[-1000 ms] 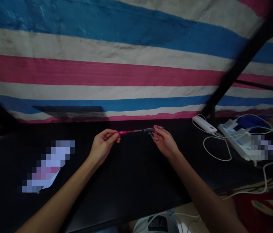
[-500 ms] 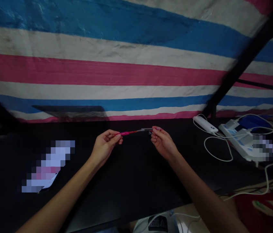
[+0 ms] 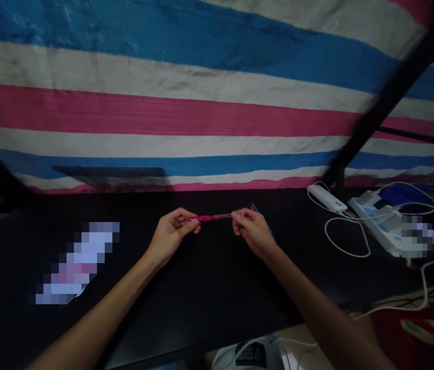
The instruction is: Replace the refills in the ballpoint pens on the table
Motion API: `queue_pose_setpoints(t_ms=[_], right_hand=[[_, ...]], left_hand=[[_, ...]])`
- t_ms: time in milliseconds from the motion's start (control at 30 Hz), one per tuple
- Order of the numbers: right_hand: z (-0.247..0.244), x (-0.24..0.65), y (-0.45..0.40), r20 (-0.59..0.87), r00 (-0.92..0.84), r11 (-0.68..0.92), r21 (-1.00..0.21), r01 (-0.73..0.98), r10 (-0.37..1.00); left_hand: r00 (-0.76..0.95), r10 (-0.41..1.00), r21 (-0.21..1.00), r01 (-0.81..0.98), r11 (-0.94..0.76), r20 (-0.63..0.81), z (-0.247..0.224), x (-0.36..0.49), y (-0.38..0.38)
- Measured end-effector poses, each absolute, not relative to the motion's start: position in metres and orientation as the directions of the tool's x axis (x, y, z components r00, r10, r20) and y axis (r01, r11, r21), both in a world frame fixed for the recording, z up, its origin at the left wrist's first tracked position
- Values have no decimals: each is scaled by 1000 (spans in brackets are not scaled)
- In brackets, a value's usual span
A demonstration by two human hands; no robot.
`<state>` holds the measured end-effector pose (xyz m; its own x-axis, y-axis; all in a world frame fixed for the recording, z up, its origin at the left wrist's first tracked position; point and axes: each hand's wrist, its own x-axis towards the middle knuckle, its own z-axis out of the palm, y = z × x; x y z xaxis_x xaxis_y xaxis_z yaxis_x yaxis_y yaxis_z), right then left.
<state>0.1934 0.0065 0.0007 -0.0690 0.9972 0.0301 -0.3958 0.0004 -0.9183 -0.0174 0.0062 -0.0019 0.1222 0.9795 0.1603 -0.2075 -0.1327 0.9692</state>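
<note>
Hands are meeting over the middle of the dark, flat black tabletop (image 3: 209, 277) in the head view. Pinching one end of a slim pink plastic pen (image 3: 211, 218), the left hand (image 3: 172, 235) is curling its thumb and forefinger tightly around the barrel. Closing its fingertips on the other end of that same pen, the right hand (image 3: 251, 231) is gripping it just as firmly, so the pen is hanging level between the two hands, lifted a little above the table and touching nothing else. A glimpse of something blue is showing just behind the right hand, too small to make out.

Lying to the left on the table is a pale flat item, blurred beyond telling. Sitting well off to the right are a small white oblong plastic device (image 3: 326, 198) and a loose white cable (image 3: 345, 241) looping beside it, with a white and blue box-shaped thing (image 3: 380, 223) just past them. Hanging behind the table is a wide woven sheet striped in blue, white and pink (image 3: 186, 103), and a black slanting metal bar (image 3: 386, 97) is crossing it at the right.
</note>
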Motion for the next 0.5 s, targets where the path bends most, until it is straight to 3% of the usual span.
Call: queue_pose_setpoints(t_ms=[200, 500], right_hand=[[-6, 198, 9, -50, -22, -51, -996, -75, 999], [11, 202, 6, 165, -37, 158, -976, -149, 986]], left_hand=[[118, 978, 973, -173, -151, 173, 0, -17, 5], [50, 980, 960, -216, -179, 194, -2, -23, 11]])
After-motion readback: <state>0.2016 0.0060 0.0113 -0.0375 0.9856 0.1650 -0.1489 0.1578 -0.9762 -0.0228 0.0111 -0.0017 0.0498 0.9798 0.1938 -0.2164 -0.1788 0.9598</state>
